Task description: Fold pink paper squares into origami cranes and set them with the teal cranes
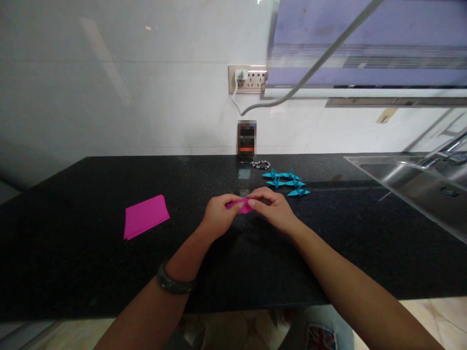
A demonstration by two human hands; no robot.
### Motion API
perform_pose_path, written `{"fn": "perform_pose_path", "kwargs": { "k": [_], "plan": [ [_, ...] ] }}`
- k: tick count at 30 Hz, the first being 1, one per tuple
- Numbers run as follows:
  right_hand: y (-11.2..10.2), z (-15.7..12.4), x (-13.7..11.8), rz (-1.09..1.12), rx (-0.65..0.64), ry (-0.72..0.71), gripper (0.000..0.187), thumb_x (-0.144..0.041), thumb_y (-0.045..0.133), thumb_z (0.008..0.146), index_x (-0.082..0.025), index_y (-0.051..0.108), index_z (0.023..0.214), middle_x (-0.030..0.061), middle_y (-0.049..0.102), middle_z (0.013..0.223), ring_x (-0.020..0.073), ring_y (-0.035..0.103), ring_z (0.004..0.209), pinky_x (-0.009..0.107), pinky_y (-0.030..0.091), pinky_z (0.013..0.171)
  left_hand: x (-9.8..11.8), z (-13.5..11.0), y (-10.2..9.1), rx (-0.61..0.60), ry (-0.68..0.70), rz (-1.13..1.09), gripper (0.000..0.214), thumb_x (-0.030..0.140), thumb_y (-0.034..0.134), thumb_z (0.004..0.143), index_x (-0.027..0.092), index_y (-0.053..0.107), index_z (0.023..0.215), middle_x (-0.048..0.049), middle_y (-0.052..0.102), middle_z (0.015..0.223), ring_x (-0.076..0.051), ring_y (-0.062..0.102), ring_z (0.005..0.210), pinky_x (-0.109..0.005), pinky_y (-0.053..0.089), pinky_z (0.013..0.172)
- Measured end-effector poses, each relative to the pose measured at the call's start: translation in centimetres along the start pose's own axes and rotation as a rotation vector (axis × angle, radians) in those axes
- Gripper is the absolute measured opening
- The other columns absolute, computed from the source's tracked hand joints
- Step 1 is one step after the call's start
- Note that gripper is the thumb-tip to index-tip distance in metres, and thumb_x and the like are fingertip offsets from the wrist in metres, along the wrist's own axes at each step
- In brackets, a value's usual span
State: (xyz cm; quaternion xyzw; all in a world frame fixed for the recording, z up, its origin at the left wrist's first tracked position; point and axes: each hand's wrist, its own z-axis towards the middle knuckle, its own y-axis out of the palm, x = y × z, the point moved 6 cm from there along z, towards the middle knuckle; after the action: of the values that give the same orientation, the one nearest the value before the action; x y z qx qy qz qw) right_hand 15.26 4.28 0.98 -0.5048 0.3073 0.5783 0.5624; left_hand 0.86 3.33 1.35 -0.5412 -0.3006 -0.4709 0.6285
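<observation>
Against a glossy tiled wall [164,107], a black, faintly speckled countertop [80,272] is bordered toward its right end by a shiny metal sink [419,182]. Between its front and back edges, a small folded piece of pink paper [244,209] is pinched by the left hand [220,216] and the right hand [273,209], the fingers of both closed narrowly on it. Toward the left edge, flat pink sheets [146,217] are stacked slightly askew; nearer the back edge, sharp-pointed turquoise paper cranes [295,183] are grouped beside a beaded loop [260,167].
</observation>
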Motion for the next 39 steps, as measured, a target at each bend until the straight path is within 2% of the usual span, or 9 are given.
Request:
{"fn": "perform_pose_path", "kwargs": {
  "k": [4, 8, 13, 17, 22, 26, 29, 32, 39],
  "plan": [
    [0.5, 0.0, 0.8, 0.029, -0.074, 0.052, 0.017, -0.03, 0.062, 0.068, -0.015, 0.063, 0.077, 0.0005, 0.059, 0.063, 0.009, 0.05, 0.053, 0.022, 0.041, 0.05, -1.0, -0.1, 0.8, -0.094, -0.179, -0.214, 0.024, 0.029, 0.061, 0.067, 0.01, 0.064, 0.081, -0.0048, 0.064, 0.067, -0.01, 0.054, 0.054, -0.022, 0.043, 0.052],
    [0.6, -0.1, 1.1, 0.061, -0.053, 0.06, 0.017, -0.029, 0.061, 0.069, -0.015, 0.062, 0.076, -0.0004, 0.057, 0.059, 0.0072, 0.047, 0.048, 0.021, 0.039, 0.046, -1.2, -0.3, 1.1, -0.121, -0.25, -0.318, 0.025, 0.029, 0.063, 0.065, 0.009, 0.063, 0.08, -0.0049, 0.063, 0.067, -0.01, 0.053, 0.054, -0.022, 0.044, 0.053],
    [0.8, -0.2, 0.7, 0.097, -0.063, 0.036, 0.014, -0.023, 0.06, 0.068, -0.015, 0.063, 0.079, -0.001, 0.058, 0.061, 0.0067, 0.048, 0.049, 0.019, 0.037, 0.047, -1.2, -0.4, 1.2, -0.141, -0.241, -0.343, 0.022, 0.028, 0.064, 0.065, 0.009, 0.062, 0.076, -0.0039, 0.061, 0.064, -0.008, 0.052, 0.052, -0.021, 0.043, 0.051],
    [0.6, -0.3, 0.2, 0.063, -0.048, -0.021, 0.009, -0.015, 0.059, 0.067, -0.015, 0.065, 0.073, -0.0005, 0.06, 0.063, 0.0078, 0.051, 0.054, 0.021, 0.039, 0.052, -1.6, -0.4, 1.5, -0.163, -0.256, -0.4, 0.02, 0.025, 0.064, 0.064, 0.01, 0.061, 0.077, -0.0031, 0.061, 0.064, -0.008, 0.052, 0.051, -0.021, 0.043, 0.051],
    [0.5, -0.3, -0.6, -0.013, -0.057, -0.136, 0.016, -0.009, 0.054, 0.067, -0.017, 0.067, 0.073, 0.001, 0.062, 0.069, 0.0104, 0.055, 0.062, 0.023, 0.041, 0.059, -1.8, -0.6, 1.7, -0.205, -0.314, -0.546, 0.016, 0.02, 0.065, 0.064, 0.01, 0.061, 0.075, -0.0011, 0.06, 0.06, -0.006, 0.051, 0.047, -0.019, 0.042, 0.049],
    [0.1, -0.3, -0.9, -0.051, -0.012, -0.191, 0.017, -0.01, 0.053, 0.068, -0.019, 0.067, 0.073, 0.001, 0.062, 0.069, 0.0109, 0.055, 0.062, 0.024, 0.042, 0.059, -1.5, -0.7, 1.8, -0.261, -0.351, -0.627, 0.019, 0.025, 0.064, 0.067, 0.011, 0.063, 0.079, -0.0035, 0.063, 0.069, -0.007, 0.055, 0.053, -0.021, 0.046, 0.054],
    [0.2, -0.4, -1.4, -0.084, -0.007, -0.246, 0.017, -0.011, 0.053, 0.069, -0.019, 0.066, 0.074, 0.0014, 0.062, 0.071, 0.0116, 0.056, 0.065, 0.025, 0.043, 0.062, -1.4, -0.6, 1.6, -0.242, -0.334, -0.597, 0.025, 0.033, 0.061, 0.069, 0.011, 0.064, 0.078, -0.005, 0.064, 0.071, -0.008, 0.056, 0.055, -0.021, 0.047, 0.054],
    [0.3, -0.5, -1.4, -0.123, -0.019, -0.251, 0.015, -0.013, 0.053, 0.071, -0.019, 0.066, 0.075, 0.0019, 0.061, 0.072, 0.012, 0.056, 0.067, 0.025, 0.043, 0.064, -1.6, -0.5, 1.4, -0.192, -0.308, -0.514, 0.025, 0.033, 0.064, 0.067, 0.01, 0.064, 0.078, -0.0057, 0.064, 0.071, -0.009, 0.056, 0.057, -0.022, 0.047, 0.056],
    [0.4, -0.4, 0.1, -0.088, -0.006, -0.081, 0.022, -0.032, 0.056, 0.075, -0.017, 0.061, 0.091, 0.004, 0.063, 0.078, 0.0137, 0.058, 0.069, 0.027, 0.046, 0.063, -0.8, 0.0, 0.7, -0.085, -0.099, -0.285, 0.029, 0.034, 0.063, 0.067, 0.01, 0.065, 0.084, -0.0071, 0.065, 0.072, -0.014, 0.059, 0.064, -0.027, 0.048, 0.063]
  ]
}}
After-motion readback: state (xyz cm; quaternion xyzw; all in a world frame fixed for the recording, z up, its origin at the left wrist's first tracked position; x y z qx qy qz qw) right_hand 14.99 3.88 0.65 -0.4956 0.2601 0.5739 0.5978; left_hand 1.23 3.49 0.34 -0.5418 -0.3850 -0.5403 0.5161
